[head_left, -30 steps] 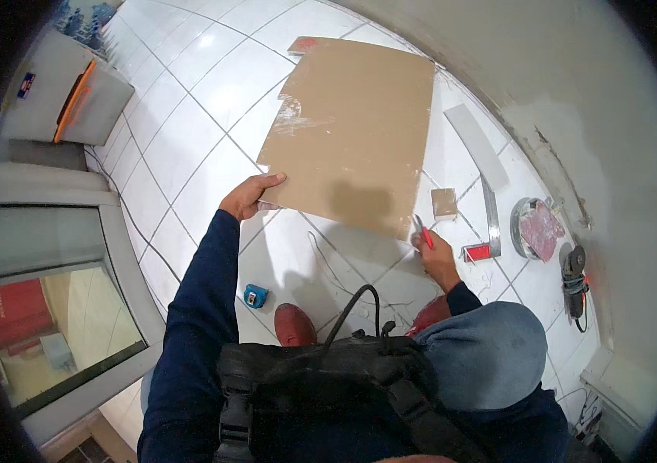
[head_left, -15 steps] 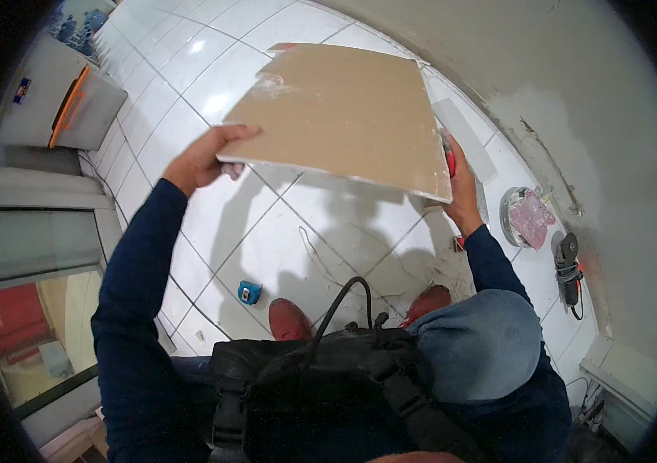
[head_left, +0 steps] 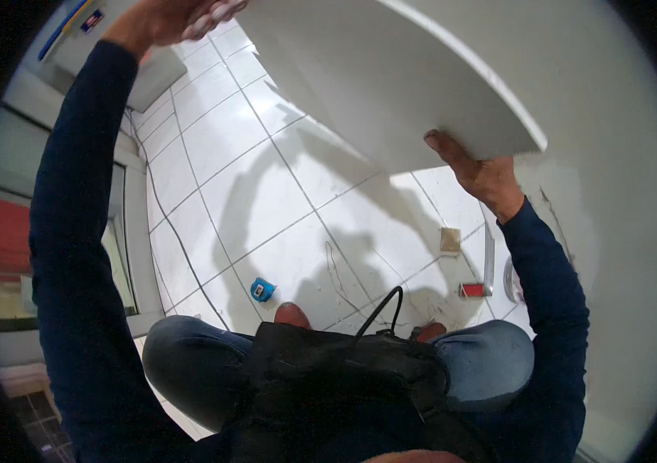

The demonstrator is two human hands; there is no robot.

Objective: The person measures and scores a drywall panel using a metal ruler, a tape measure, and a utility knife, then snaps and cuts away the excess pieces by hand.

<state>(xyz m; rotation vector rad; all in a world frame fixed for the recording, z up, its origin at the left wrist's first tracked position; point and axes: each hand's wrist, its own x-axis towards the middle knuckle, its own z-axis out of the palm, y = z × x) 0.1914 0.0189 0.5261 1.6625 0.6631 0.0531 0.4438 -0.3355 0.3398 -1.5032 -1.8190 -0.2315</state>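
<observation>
A piece of plasterboard (head_left: 390,85) is raised in front of me beside the wall, its pale grey face showing, its white edge curved in this view and its lower left edge ragged. My right hand (head_left: 479,170) grips the lower edge, thumb lying on the pale face and fingers behind the board. At the top of the view my left hand (head_left: 178,19) is closed at the board's upper left corner. Its fingertips look dusted white and run partly out of the picture.
On the white tiled floor (head_left: 267,193) lie a blue tape measure (head_left: 263,289), a red-ended tool (head_left: 473,289), a small tan block (head_left: 450,241) and a dark cable (head_left: 163,204). The wall (head_left: 621,193) rises on the right. A round container (head_left: 511,279) is partly hidden by my right arm.
Both hands have lifted the plasterboard up and toward the wall. It has tilted from its brown face showing to its pale face. The red thing at my right hand no longer shows there.
</observation>
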